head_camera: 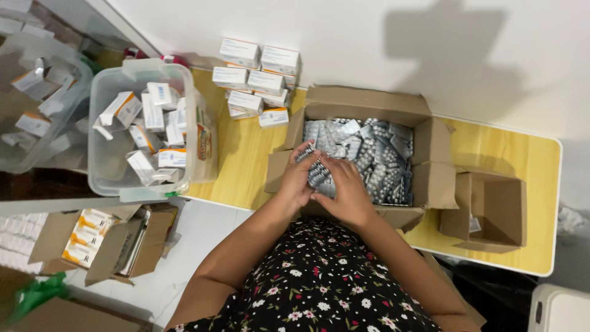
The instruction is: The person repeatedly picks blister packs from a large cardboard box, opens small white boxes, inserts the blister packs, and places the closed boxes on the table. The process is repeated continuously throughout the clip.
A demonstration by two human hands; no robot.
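An open cardboard box (369, 101) on the yellow table (516, 160) is filled with several silver blister strips (381, 154). Both of my hands are inside its near left corner. My left hand (297, 178) and my right hand (347, 190) together grip a stack of blister strips (317, 171) held between them, just above the loose pile.
A smaller open cardboard box (491, 209) sits at the right of the table. White medicine cartons (255, 80) are stacked at the back left. A clear plastic bin (104, 160) with cartons stands at left, another bin (37, 98) beyond it. A floor box (104, 243) holds cartons.
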